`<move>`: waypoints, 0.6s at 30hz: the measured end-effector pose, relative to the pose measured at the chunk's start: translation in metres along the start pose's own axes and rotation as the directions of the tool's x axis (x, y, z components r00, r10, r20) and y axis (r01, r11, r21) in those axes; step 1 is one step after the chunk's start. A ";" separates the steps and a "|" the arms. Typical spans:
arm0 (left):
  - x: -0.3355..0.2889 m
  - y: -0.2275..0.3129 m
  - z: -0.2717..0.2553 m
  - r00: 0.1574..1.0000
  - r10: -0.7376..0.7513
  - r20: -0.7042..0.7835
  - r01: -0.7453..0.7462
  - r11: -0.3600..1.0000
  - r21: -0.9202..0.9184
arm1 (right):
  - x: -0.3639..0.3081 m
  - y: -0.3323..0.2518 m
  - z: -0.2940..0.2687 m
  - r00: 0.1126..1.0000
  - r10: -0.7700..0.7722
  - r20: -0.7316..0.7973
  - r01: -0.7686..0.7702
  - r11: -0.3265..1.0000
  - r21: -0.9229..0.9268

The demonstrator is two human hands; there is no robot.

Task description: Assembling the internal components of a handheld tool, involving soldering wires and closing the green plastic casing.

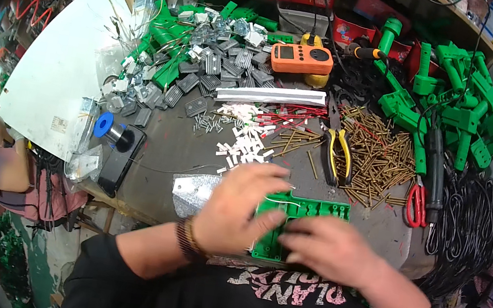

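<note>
A green plastic housing half [323, 210], T-shaped with ribs and screw posts inside, lies at the bench's near edge against my dark shirt. A thin white wire [293, 203] curves in its upper part. My left hand [239, 208] is over the housing's left side, its thumb apart from the blurred fingers, with nothing visible between them. Across the housing's lower right reaches my right hand [330, 246]; motion smears its fingertips, so any grip is unclear. Beside my left hand lies a silvery bubble-wrap piece [192, 193]. Both hands hide much of the housing.
Beyond my hands lie white connectors [242, 148], brass screws [375, 158], yellow-black pliers [337, 157] and grey ribbed blocks [212, 66]. An orange meter [301, 59] stands farther back. Rightward are red scissors [417, 205], green housings [469, 112] and black cables [465, 218]; leftward, a blue solder spool [105, 124].
</note>
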State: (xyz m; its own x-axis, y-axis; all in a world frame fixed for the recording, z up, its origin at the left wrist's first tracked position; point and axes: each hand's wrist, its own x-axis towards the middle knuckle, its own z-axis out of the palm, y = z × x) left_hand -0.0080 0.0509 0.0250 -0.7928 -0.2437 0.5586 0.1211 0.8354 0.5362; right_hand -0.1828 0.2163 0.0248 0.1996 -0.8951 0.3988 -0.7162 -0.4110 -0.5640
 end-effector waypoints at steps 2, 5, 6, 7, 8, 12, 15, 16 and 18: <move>-0.004 -0.019 -0.018 1.000 0.001 0.005 -0.001 0.997 0.072 | 0.023 0.014 -0.022 0.997 0.046 -0.055 -0.053 0.987 -0.150; -0.007 -0.032 -0.022 0.988 -0.039 0.150 0.025 0.995 0.100 | 0.078 0.070 -0.027 0.998 0.069 0.008 -0.060 0.918 -0.393; -0.009 -0.031 -0.018 0.984 -0.061 0.167 0.047 0.995 0.085 | 0.096 0.082 -0.020 0.992 0.122 0.040 -0.094 0.899 -0.427; -0.012 -0.033 -0.014 0.979 -0.088 0.186 0.076 0.995 0.070 | 0.113 0.094 -0.011 0.981 0.177 0.075 -0.124 0.881 -0.457; -0.014 -0.035 -0.010 0.990 -0.080 0.118 0.074 0.996 0.052 | 0.129 0.108 -0.001 0.979 0.182 0.092 -0.119 0.877 -0.465; -0.018 -0.030 -0.023 0.974 -0.137 0.182 0.113 0.984 0.137 | 0.151 0.127 0.011 0.961 0.177 0.212 -0.046 0.859 -0.510; -0.017 -0.028 -0.022 0.964 -0.192 0.185 0.168 0.976 0.136 | 0.161 0.123 0.004 0.968 0.239 0.076 -0.224 0.960 -0.170; -0.018 -0.032 -0.017 0.974 -0.166 0.156 0.149 0.982 0.111 | 0.165 0.121 0.001 0.919 0.392 0.047 -0.395 0.915 0.084; -0.022 -0.042 -0.009 0.987 -0.136 0.083 0.138 0.990 -0.017 | 0.175 0.112 -0.005 0.826 0.552 0.109 -0.559 0.782 0.277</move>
State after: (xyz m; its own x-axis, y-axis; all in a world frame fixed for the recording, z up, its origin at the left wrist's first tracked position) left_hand 0.0103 0.0163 -0.0043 -0.8490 -0.3128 0.4259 0.0212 0.7852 0.6189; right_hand -0.2312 0.0142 0.0353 -0.1580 -0.9856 -0.0608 -0.4865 0.1313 -0.8638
